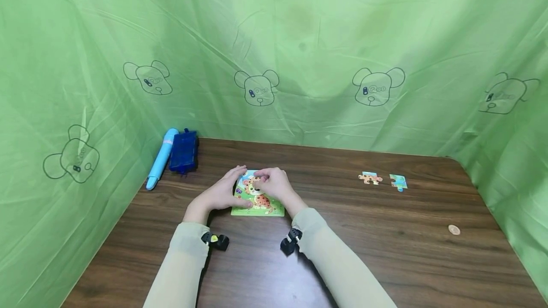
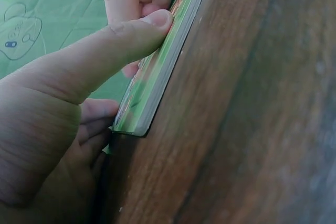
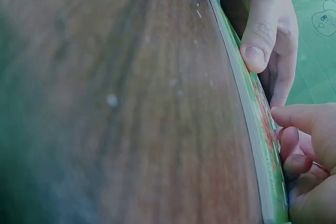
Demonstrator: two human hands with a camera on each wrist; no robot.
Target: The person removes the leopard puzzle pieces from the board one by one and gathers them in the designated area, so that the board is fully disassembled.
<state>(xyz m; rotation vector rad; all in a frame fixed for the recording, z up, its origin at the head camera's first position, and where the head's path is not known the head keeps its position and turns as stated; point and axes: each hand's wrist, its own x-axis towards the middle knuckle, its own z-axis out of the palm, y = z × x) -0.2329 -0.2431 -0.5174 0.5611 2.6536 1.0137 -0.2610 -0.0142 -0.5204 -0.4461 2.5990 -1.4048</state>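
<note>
A jigsaw puzzle board (image 1: 264, 212) with a spotted cartoon animal on green and blue lies flat at the middle of the table. My left hand (image 1: 224, 193) spans its left side; the thumb (image 2: 157, 19) presses on the picture near the front edge, and the fingers extend along the left edge. Over the upper right of the picture is my right hand (image 1: 276, 185), fingers bent, with fingertips (image 3: 278, 114) right at the board's surface. Whether they pinch a puzzle piece I cannot tell. Two loose pieces, one orange-spotted (image 1: 370, 178) and one blue-green (image 1: 398, 182), lie apart to the right.
At the table's back left corner lie a light blue pen-shaped thing (image 1: 161, 159) and a dark blue box (image 1: 184, 151). A small pale disc (image 1: 454, 229) is at the far right. Green cloth (image 1: 317, 108) with bear outlines hangs around the wooden table (image 1: 376, 241).
</note>
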